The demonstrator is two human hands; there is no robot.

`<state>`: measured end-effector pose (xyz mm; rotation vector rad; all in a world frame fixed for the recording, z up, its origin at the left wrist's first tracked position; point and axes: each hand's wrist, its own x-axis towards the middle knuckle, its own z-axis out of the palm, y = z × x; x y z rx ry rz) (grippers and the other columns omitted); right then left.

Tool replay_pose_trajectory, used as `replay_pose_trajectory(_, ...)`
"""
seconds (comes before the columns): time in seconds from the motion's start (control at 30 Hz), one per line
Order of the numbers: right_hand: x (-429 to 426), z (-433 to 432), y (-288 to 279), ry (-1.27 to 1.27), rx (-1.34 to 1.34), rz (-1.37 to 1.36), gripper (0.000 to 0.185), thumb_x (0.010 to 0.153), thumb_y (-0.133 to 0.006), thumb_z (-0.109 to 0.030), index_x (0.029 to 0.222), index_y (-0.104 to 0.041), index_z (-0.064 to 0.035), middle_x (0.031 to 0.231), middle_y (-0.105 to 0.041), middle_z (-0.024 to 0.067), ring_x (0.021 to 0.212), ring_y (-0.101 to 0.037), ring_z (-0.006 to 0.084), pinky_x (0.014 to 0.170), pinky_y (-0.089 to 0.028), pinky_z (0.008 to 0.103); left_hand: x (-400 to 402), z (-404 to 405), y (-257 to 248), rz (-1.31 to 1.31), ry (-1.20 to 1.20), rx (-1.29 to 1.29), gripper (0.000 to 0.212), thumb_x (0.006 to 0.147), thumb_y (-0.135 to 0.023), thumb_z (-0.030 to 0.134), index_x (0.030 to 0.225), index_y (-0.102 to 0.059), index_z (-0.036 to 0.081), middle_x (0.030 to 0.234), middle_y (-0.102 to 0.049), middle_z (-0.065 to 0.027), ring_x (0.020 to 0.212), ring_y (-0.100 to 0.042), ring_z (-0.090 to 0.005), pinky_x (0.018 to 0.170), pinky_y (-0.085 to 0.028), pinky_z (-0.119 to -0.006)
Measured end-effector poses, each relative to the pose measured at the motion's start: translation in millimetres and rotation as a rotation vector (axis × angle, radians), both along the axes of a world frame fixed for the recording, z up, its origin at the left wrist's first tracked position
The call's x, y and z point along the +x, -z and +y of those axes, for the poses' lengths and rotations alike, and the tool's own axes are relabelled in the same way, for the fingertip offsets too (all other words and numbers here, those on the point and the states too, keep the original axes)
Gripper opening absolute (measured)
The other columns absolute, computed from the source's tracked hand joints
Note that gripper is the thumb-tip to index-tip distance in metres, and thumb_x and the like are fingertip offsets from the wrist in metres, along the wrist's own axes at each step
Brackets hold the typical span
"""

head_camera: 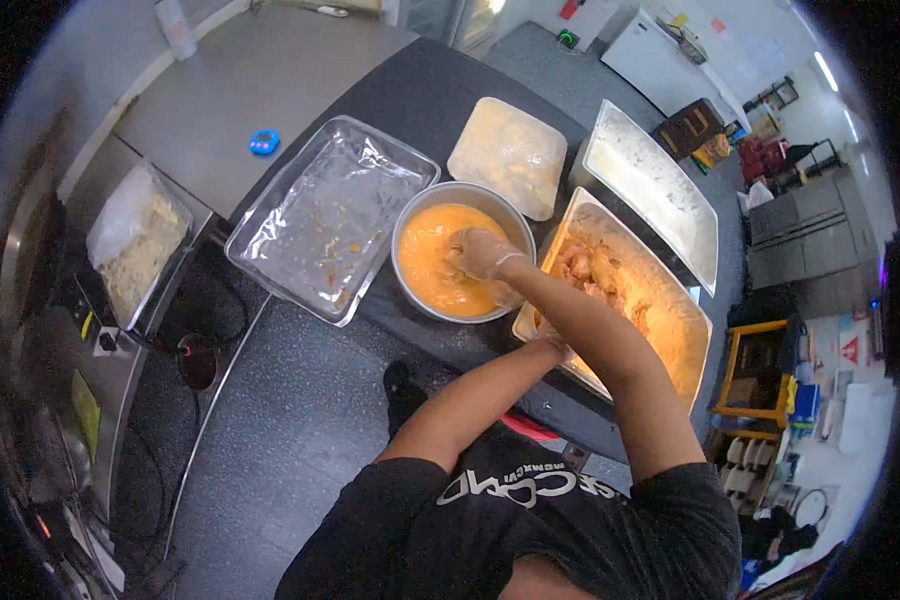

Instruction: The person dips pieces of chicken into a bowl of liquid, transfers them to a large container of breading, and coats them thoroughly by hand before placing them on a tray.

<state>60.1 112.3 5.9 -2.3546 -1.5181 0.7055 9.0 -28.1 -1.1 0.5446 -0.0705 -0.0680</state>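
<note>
My right hand [481,255], in a clear plastic glove, reaches into a round metal bowl [526,238] of orange batter-like liquid [442,259]. Its fingers curl down at the liquid, and whether they hold anything is hidden. Crossing beneath the right forearm, my left hand [552,336] is at the near left edge of a deep metal pan [701,330], mostly covered from view. Pieces of raw, orange-coated meat [589,268] lie in that pan. Left of the bowl is a foil-lined tray [330,217] with scattered crumbs and smears.
A plastic-covered tub [508,154] of pale contents stands behind the bowl. Another deep metal pan [656,195] is at the back right. On the left are a blue timer [264,142] and a container of pale, flaky food [139,251] partly under plastic. A dark cable [232,289] hangs nearby.
</note>
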Motion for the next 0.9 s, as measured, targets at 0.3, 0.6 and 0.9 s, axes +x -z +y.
replay_pose_trajectory(0.3, 22.5, -15.0, -5.2, -0.056, -0.128, -0.328, 0.028, 0.080, -0.061, -0.023, 0.092, -0.070, 0.0008, 0.094, -0.068, 0.0256, 0.095, -0.065, 0.0389, 0.087, -0.051, 0.0452, 3.7, -11.0, 4.8, -0.043, -0.049, -0.004, 0.048, 0.096, -0.046, 0.040, 0.130, -0.052, 0.007, 0.134, -0.053, -0.0159, 0.123, -0.051, -0.0317, 0.102, -0.042, -0.042)
replay_pose_trajectory(0.6, 24.7, -48.9, -132.9, -0.077, 0.152, -0.492, 0.022, 0.086, -0.061, -0.023, 0.092, -0.070, -0.0046, 0.087, -0.069, 0.0191, 0.081, -0.067, 0.0353, 0.077, -0.054, 0.0415, 8.2, 16.6, -29.2, -0.262, -0.061, 1.759, 0.045, 0.091, -0.049, 0.030, 0.123, -0.054, -0.002, 0.120, -0.057, -0.0275, 0.117, -0.055, -0.0345, 0.099, -0.045, -0.043)
replay_pose_trajectory(0.9, 90.0, -187.2, -275.4, 0.151, 0.399, -0.247, 0.017, 0.077, -0.072, -0.019, 0.091, -0.072, -0.0083, 0.084, -0.071, 0.0137, 0.075, -0.067, 0.0262, 0.070, -0.053, 0.0363, 7.3, 0.8, -14.3, -0.295, -0.358, 1.937, 0.021, 0.081, -0.053, 0.017, 0.075, -0.063, 0.000, 0.079, -0.063, -0.0226, 0.081, -0.062, -0.0391, 0.077, -0.050, -0.048)
